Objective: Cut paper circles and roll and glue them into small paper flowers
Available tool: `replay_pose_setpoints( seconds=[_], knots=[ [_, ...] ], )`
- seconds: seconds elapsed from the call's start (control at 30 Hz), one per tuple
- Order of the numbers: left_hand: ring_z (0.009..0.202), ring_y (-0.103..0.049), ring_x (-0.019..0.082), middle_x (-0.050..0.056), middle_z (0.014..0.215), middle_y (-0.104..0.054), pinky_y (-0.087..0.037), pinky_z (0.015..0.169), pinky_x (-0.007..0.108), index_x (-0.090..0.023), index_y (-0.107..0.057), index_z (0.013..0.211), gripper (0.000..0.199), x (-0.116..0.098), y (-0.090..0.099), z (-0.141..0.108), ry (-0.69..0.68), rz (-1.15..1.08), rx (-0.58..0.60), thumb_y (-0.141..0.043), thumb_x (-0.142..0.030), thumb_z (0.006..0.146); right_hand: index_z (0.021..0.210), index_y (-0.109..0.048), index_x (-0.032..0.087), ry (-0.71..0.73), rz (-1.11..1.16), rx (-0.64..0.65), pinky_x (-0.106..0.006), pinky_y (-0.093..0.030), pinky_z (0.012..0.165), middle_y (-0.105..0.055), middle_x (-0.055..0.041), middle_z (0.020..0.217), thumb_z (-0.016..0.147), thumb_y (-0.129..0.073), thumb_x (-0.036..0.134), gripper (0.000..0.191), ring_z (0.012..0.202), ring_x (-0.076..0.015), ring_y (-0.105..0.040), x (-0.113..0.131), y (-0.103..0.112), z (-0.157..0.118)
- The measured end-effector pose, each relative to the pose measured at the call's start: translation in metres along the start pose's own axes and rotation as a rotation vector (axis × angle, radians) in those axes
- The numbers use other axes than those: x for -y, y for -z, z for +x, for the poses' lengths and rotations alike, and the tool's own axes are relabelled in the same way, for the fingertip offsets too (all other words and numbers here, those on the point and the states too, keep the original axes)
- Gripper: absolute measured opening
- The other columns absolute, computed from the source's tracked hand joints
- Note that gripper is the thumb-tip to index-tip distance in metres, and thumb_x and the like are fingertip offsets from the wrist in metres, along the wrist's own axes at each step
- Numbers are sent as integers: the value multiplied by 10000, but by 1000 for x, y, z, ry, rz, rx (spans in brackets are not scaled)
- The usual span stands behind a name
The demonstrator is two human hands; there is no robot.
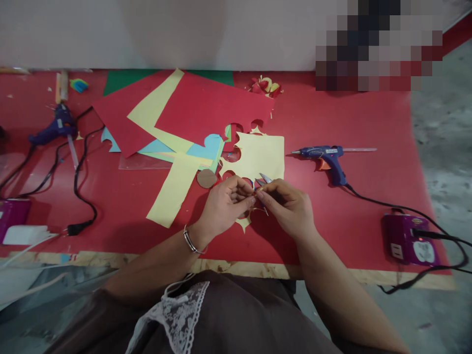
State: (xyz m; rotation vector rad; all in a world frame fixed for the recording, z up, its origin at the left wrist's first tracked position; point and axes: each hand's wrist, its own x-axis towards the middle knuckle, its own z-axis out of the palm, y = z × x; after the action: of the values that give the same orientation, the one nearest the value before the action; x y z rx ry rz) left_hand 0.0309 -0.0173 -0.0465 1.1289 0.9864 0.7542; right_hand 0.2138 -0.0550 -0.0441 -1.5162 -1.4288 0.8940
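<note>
My left hand [229,202] and my right hand [289,204] meet above the red table, fingertips pinched together. Whatever sits between them is tiny and mostly covered by the fingers; I cannot make out what it is. Under and just beyond the fingers lies a pair of scissors [265,178], its metal blades partly showing. A pale yellow sheet [261,152] with rounded bites cut from its edges rests right beyond my hands. Below the fingers is a yellow paper scrap [244,223]. Near my left hand lies a brown cardboard disc [207,178].
A blue glue gun [328,155] lies at the right, its cord running by a purple power box [409,239]. Another glue gun [59,125] is at the left among black cables. Red sheets [210,105], a yellow strip [173,196] and a petal pile [265,86] lie farther back.
</note>
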Motion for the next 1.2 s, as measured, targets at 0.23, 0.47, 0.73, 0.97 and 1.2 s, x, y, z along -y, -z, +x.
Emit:
replay_pose_setpoints(
  seconds=[0.23, 0.47, 0.73, 0.97, 1.2],
  knots=[
    [675, -677, 109, -5, 772, -680, -595, 640, 224, -194, -622, 878, 224, -3, -1, -2, -2, 22, 0, -817, -261, 791, 820, -744, 218, -23, -3, 7, -296, -465, 592, -707, -7, 741, 946, -737, 441, 257, 636, -141, -590, 2, 1, 0],
    [698, -691, 114, -4, 774, -685, -591, 673, 232, -196, -631, 882, 196, -2, -1, -2, -21, 53, 6, -804, -244, 804, 832, -746, 215, -48, 4, 10, -294, -453, 607, -712, -9, 740, 940, -742, 442, 252, 644, -141, -589, 0, 3, 0],
    [699, -676, 98, -11, 789, -677, -582, 665, 218, -192, -623, 891, 192, -7, -1, -3, -20, 33, 50, -793, -213, 803, 822, -739, 209, -61, 30, 8, -282, -427, 589, -696, 7, 717, 939, -751, 424, 245, 616, -126, -570, 0, 4, 0],
    [730, -715, 141, 15, 785, -710, -607, 659, 251, -200, -626, 897, 179, -11, 7, -3, 36, 98, 100, -784, -237, 822, 828, -738, 216, -58, 29, -2, -290, -431, 582, -674, 12, 681, 947, -742, 459, 271, 594, -130, -550, 1, 5, 0],
    [763, -712, 125, 25, 878, -713, -617, 718, 248, -186, -641, 917, 200, -11, 1, -1, -33, 22, 40, -807, -238, 818, 800, -724, 217, -50, 24, 22, -290, -437, 581, -687, 3, 707, 942, -737, 461, 283, 616, -137, -571, 2, 5, 1]
  ],
)
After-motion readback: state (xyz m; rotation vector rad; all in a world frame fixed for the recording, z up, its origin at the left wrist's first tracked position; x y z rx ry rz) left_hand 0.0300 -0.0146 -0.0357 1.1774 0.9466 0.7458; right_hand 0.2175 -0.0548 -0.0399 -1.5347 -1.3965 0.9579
